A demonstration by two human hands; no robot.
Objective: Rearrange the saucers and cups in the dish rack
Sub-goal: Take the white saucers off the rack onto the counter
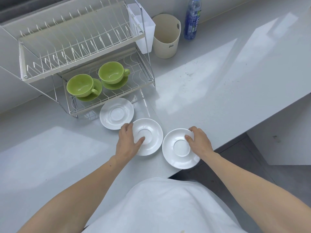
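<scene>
Three white saucers lie on the grey counter in front of a two-tier wire dish rack [80, 39]. My left hand [127, 142] grips the left rim of the middle saucer [151, 137], thumb on its top. My right hand [198, 140] grips the far right rim of the right saucer [178, 152], which sits near the counter's front edge. The third saucer [116, 113] rests untouched just before the rack. On the rack's lower tier, two green cups [80, 84] [111, 72] sit upright on green saucers [89, 96] [116, 84]. The upper tier holds nothing.
A white cutlery holder [143, 27] hangs on the rack's right side. Beside it stand a beige container [166, 37] and a blue water bottle [192, 19]. The counter's front edge [235, 140] runs diagonally at the right, with floor below.
</scene>
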